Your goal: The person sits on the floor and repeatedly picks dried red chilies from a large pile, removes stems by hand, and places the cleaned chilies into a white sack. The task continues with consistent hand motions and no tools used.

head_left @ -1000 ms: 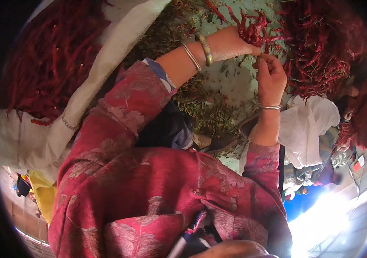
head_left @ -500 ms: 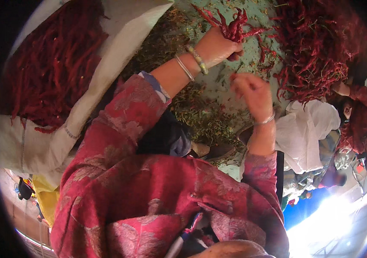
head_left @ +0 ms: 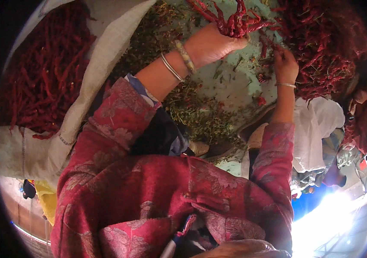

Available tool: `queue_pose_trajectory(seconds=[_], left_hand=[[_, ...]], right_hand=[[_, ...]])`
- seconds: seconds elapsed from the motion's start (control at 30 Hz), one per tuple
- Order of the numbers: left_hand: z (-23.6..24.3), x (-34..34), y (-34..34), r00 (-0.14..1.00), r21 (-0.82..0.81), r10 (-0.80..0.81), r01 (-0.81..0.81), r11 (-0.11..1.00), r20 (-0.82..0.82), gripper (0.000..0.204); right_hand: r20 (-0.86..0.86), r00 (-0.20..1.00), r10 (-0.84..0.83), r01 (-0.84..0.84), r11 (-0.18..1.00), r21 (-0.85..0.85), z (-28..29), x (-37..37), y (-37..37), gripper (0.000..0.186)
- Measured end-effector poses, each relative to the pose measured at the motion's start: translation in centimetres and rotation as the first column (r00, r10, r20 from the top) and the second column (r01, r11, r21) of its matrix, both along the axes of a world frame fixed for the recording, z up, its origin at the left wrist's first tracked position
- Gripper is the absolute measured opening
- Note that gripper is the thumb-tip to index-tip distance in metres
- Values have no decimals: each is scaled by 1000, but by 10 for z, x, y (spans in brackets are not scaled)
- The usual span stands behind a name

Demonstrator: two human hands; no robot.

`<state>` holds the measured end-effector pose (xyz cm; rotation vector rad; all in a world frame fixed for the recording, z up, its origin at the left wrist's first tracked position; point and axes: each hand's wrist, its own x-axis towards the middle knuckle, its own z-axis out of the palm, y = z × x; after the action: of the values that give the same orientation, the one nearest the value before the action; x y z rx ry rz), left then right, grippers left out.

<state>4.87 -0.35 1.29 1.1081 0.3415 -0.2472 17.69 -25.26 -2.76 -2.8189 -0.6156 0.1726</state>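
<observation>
At one o'clock we see the left hand (head_left: 215,45) closed around a bunch of red chillies (head_left: 234,23), their tips splaying beyond the fingers. Toward two o'clock the right hand (head_left: 286,65) is partly curled, its fingertips by the nine o'clock edge of a chilli heap (head_left: 325,47); we cannot tell whether it grips anything. At ten o'clock we find a pale sack (head_left: 113,49) with loose chillies (head_left: 48,75) inside.
</observation>
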Motion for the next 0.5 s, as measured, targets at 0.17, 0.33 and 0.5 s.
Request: queue_pose_trajectory(seconds=[0.17, 0.33, 0.5], left_hand=[[-3, -4, -3, 1000, 3, -12, 12, 1000, 15, 14], [-13, -3, -6, 999, -161, -52, 50, 986, -7, 14], [-13, -3, -9, 992, -158, -126, 127, 979, 17, 13]], right_hand=[[-156, 981, -111, 144, 964, 222, 31, -27, 10, 23], [-572, 794, -206, 485, 783, 390, 81, -63, 47, 21], [-560, 815, -153, 391, 857, 335, 104, -85, 76, 16]])
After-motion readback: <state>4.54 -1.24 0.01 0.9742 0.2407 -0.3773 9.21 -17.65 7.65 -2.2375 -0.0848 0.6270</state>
